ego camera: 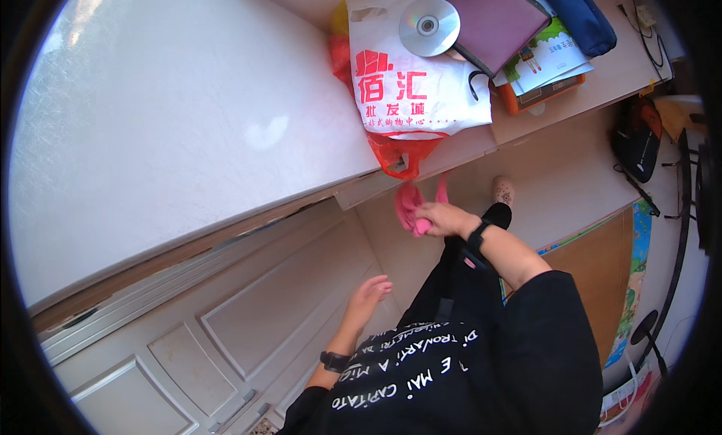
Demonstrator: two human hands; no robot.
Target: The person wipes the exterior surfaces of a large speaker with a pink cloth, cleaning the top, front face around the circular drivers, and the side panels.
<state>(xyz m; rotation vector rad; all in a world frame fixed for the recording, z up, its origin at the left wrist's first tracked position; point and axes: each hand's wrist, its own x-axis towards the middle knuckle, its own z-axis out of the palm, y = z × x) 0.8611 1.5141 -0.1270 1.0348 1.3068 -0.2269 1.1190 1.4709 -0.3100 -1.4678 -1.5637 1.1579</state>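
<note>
My right hand (445, 219) grips a crumpled pink cloth (410, 206), one corner of which sticks up beside the fingers. It is just below the front edge of the counter, near the red handles of a plastic bag (403, 155). My left hand (371, 291) hangs in front of the cabinet doors, holding nothing, with its fingers loosely extended. Both wrists wear dark bands. The pale countertop (186, 124) spreads to the left, with a glossy sheen.
A white printed plastic bag (395, 105) carries a disc (430, 27) and a purple case (502, 20). Beside them lie booklets (555, 57) and a blue pouch (581, 17). White cabinet doors (271, 299) stand below the counter. A black bag (637, 138) and a bordered mat (592, 277) are at right.
</note>
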